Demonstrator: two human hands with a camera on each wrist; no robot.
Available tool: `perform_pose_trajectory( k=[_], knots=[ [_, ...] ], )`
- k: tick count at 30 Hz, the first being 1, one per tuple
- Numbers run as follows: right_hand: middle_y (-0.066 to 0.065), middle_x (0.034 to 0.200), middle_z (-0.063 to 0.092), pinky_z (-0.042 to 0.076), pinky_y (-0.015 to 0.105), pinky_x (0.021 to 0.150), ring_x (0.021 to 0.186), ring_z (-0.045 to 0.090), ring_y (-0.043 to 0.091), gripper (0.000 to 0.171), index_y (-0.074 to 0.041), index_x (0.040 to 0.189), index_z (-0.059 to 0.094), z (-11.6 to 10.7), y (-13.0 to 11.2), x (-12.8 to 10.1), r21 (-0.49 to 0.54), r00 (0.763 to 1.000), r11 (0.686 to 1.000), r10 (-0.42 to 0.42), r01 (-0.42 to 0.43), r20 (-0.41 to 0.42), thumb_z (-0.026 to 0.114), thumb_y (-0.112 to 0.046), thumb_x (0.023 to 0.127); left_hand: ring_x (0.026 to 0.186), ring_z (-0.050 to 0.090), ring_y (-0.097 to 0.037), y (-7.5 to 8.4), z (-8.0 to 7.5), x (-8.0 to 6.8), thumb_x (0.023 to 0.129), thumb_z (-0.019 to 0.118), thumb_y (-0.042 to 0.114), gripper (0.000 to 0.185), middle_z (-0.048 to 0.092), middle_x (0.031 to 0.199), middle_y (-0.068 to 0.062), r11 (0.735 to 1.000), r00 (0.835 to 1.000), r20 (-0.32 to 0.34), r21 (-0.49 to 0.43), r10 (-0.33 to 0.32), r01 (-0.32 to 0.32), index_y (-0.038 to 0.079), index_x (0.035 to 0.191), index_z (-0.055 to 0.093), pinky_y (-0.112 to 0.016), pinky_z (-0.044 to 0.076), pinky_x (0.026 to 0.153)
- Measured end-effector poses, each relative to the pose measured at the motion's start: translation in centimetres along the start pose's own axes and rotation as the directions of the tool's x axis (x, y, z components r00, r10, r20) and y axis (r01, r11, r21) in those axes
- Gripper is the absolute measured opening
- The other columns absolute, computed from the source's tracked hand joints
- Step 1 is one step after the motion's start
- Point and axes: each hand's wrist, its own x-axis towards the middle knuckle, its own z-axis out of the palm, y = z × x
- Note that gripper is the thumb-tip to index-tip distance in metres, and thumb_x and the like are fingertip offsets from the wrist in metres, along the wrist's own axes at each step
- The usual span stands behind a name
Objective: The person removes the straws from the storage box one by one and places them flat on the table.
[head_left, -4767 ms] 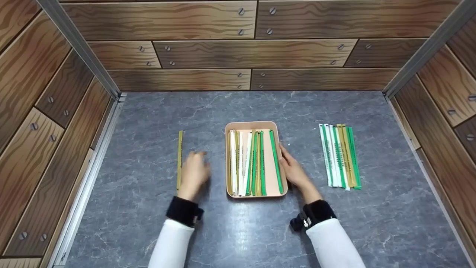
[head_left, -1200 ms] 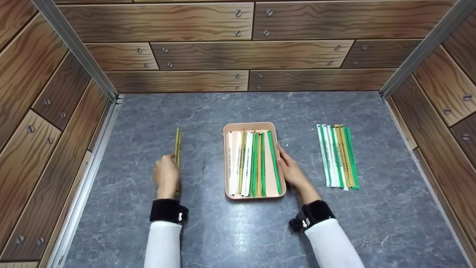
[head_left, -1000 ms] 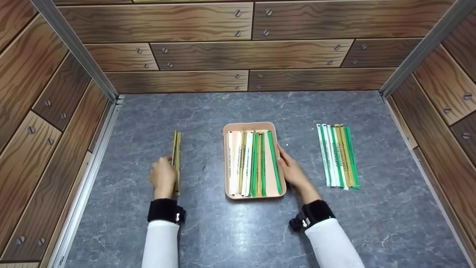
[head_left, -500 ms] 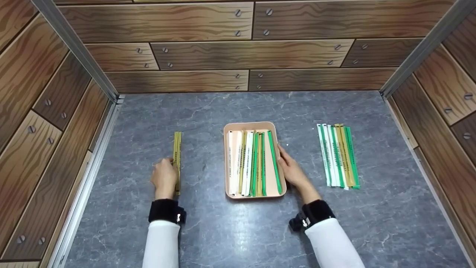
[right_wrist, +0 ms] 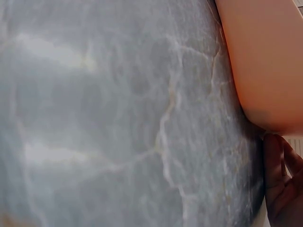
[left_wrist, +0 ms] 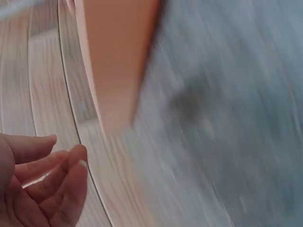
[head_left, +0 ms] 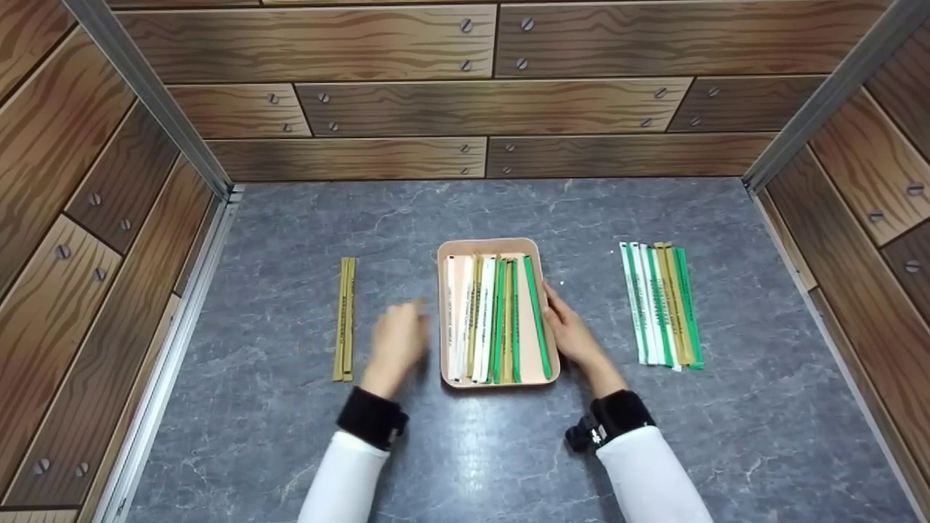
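My left hand (head_left: 399, 338), blurred by motion, hovers just left of a shallow pink tray (head_left: 490, 245). In the left wrist view its fingers (left_wrist: 71, 187) are loosely bent with nothing between them, beside the tray's wall (left_wrist: 116, 61). My right hand (head_left: 574, 334) rests its fingers against the tray's right side; the right wrist view shows them at the tray's corner. Inside the tray lie several long, thin wrapped sticks in white, gold and green, such as a green stick (head_left: 537, 319) apart at the right. Two gold wrapped sticks (head_left: 344, 319) lie side by side on the left.
To the right of the tray, several white, green and gold wrapped sticks (head_left: 661, 305) lie in a close row on the grey marbled tabletop (head_left: 465, 450). Wood-patterned walls (head_left: 479, 105) enclose the table at the back and both sides.
A second gold stick now lies beside the first on the left. My left hand has let go of it and moved right to the tray. The right hand stays at the tray.
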Motion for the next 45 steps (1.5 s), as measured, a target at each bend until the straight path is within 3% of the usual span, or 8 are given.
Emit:
perform_pose_trajectory(
  k=[6,11,23,26,30,39,42,45],
  knots=[
    [0.018,0.157,0.026,0.022,0.05,0.114,0.142,0.026,0.037,0.053,-0.017,0.157,0.024,0.0,-0.1,0.0,-0.006,1.0,1.0,0.006,-0.006,0.004,0.04,-0.02,0.106,0.096,0.066,-0.035,3.7,2.8,-0.5,0.09,0.066,0.004,0.052,0.064,0.111,-0.027,0.977,0.984,0.137,-0.193,0.116,-0.088,-0.009,0.137,0.048,-0.036,0.056,0.08],
    [0.019,0.157,0.025,0.021,0.05,0.114,0.142,0.025,0.038,0.053,-0.015,0.157,0.023,-0.1,-0.1,0.0,-0.027,1.0,1.0,0.002,-0.002,0.009,0.04,-0.019,0.106,0.111,0.057,-0.043,4.9,4.3,-0.8,0.089,0.068,0.008,0.07,0.049,0.128,-0.034,0.983,0.97,0.201,-0.148,0.137,-0.108,-0.008,0.147,0.032,-0.044,0.051,0.092],
    [0.017,0.157,0.026,0.021,0.05,0.114,0.142,0.025,0.037,0.053,-0.016,0.157,0.024,0.0,0.0,0.0,-0.026,1.0,1.0,-0.005,0.005,0.009,0.04,-0.019,0.106,0.138,0.02,-0.052,5.8,6.2,-0.4,0.091,0.065,0.01,0.079,0.011,0.15,-0.043,0.981,0.938,0.327,-0.109,-0.119,0.162,0.005,0.156,0.02,-0.054,0.033,0.107],
    [0.019,0.157,0.026,0.021,0.051,0.114,0.142,0.025,0.039,0.053,-0.015,0.157,0.025,0.0,0.0,0.0,-0.03,1.0,0.999,-0.021,0.022,0.005,0.04,-0.018,0.106,0.132,0.033,-0.053,5.9,6.8,-0.4,0.089,0.063,0.0,0.077,0.019,0.144,-0.047,0.987,0.95,0.285,-0.056,-0.126,0.148,0.004,0.155,0.023,-0.052,0.042,0.101],
    [0.019,0.156,0.027,0.022,0.051,0.114,0.141,0.027,0.04,0.053,-0.014,0.156,0.025,0.0,0.1,0.0,-0.03,1.0,0.999,-0.031,0.031,-0.001,0.04,-0.017,0.106,0.112,0.051,-0.049,5.8,7.5,-0.5,0.083,0.06,-0.013,0.072,0.044,0.124,-0.044,0.994,0.979,0.2,0.106,-0.047,0.026,-0.001,0.15,0.034,-0.046,0.053,0.084],
    [0.02,0.157,0.025,0.02,0.051,0.115,0.142,0.023,0.038,0.053,-0.012,0.157,0.024,0.0,0.1,0.0,-0.006,0.999,0.999,-0.046,0.046,0.012,0.04,-0.017,0.106,0.086,0.056,-0.031,5.3,8.2,-0.4,0.079,0.065,-0.008,0.033,0.059,0.093,-0.022,0.914,0.987,0.091,0.373,0.133,-0.158,-0.011,0.112,0.062,-0.039,0.05,0.079],
    [0.019,0.157,0.025,0.019,0.051,0.115,0.143,0.023,0.038,0.053,-0.013,0.157,0.024,0.0,0.2,0.0,-0.001,0.999,0.999,-0.043,0.043,0.01,0.04,-0.018,0.106,0.083,0.057,-0.028,5.1,8.2,-0.3,0.079,0.065,-0.007,0.017,0.06,0.085,-0.018,0.906,0.985,0.09,0.389,0.146,-0.17,-0.007,0.095,0.065,-0.038,0.049,0.079],
    [0.019,0.157,0.025,0.019,0.051,0.115,0.143,0.023,0.038,0.053,-0.013,0.157,0.024,0.0,0.1,0.0,-0.011,0.999,0.999,-0.037,0.037,0.009,0.04,-0.018,0.106,0.078,0.06,-0.029,5.0,8.1,-0.2,0.079,0.064,-0.01,0.014,0.061,0.082,-0.018,0.932,0.988,0.086,0.329,0.13,-0.151,-0.006,0.092,0.066,-0.039,0.053,0.074]
  ],
)
